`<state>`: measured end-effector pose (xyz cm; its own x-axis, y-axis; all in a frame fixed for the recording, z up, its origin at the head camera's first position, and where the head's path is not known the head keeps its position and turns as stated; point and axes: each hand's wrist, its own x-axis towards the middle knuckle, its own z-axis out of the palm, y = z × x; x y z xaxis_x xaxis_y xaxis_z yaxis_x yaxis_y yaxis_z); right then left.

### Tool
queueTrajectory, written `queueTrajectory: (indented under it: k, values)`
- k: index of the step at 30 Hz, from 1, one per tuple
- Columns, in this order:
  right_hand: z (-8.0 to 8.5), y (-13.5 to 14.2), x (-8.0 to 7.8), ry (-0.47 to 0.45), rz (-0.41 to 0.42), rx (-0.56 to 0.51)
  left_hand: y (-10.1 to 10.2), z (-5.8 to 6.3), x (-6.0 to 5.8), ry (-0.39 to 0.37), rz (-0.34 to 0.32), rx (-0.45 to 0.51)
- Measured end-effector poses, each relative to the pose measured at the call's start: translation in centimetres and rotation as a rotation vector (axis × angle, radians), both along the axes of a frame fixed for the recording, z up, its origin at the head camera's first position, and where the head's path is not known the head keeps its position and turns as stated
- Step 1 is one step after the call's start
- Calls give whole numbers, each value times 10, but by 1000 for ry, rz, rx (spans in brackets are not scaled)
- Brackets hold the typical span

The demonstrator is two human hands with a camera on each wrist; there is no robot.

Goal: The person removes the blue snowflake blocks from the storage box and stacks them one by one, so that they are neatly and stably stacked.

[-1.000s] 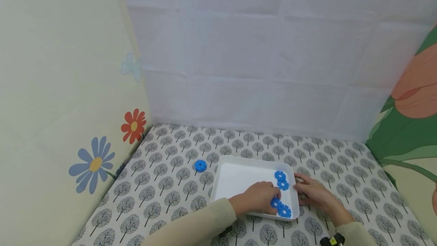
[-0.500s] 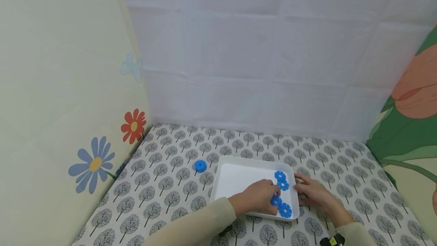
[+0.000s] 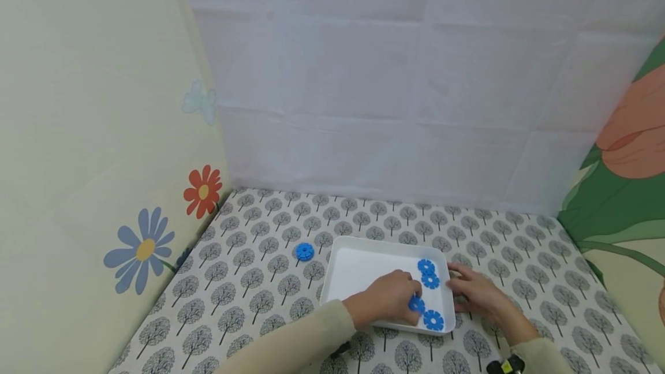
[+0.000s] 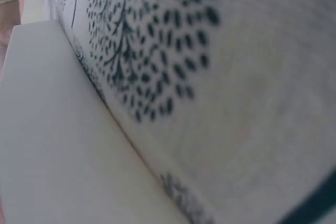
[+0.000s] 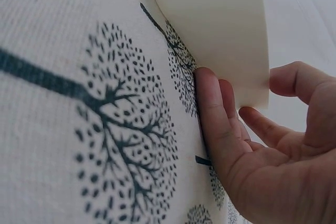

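Note:
In the head view a white tray (image 3: 358, 270) lies on the table, with several blue notched plastic discs (image 3: 429, 280) along its right side. My left hand (image 3: 389, 296) reaches over the tray's front edge and pinches one blue notched disc (image 3: 417, 304) between thumb and fingers. Another disc (image 3: 433, 320) lies just right of it. My right hand (image 3: 475, 290) rests against the tray's right side. In the right wrist view its loosely bent fingers touch the tray wall (image 5: 226, 30) and rim. The left wrist view shows the tray's outer wall (image 4: 58, 114), not the hand's fingers.
Left of the tray, more blue discs (image 3: 305, 251) lie stacked on the tree-print tablecloth (image 3: 249, 258). A white cloth wall (image 3: 363, 103) stands behind the table, with a flower-painted panel (image 3: 145, 250) on the left and another (image 3: 623, 189) on the right.
My left hand has shifted slightly left with its disc, so a gap now shows between it and the disc nearest the tray's front right corner. The right hand and tray have stayed put.

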<state>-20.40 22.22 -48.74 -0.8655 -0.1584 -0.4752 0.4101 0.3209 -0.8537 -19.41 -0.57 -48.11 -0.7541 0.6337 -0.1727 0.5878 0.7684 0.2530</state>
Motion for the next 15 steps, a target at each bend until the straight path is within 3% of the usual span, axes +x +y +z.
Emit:
queueTrajectory:
  k: [15]
  values:
    - [0,-1,1,4,-2,5,-25,17,1,82,72,34]
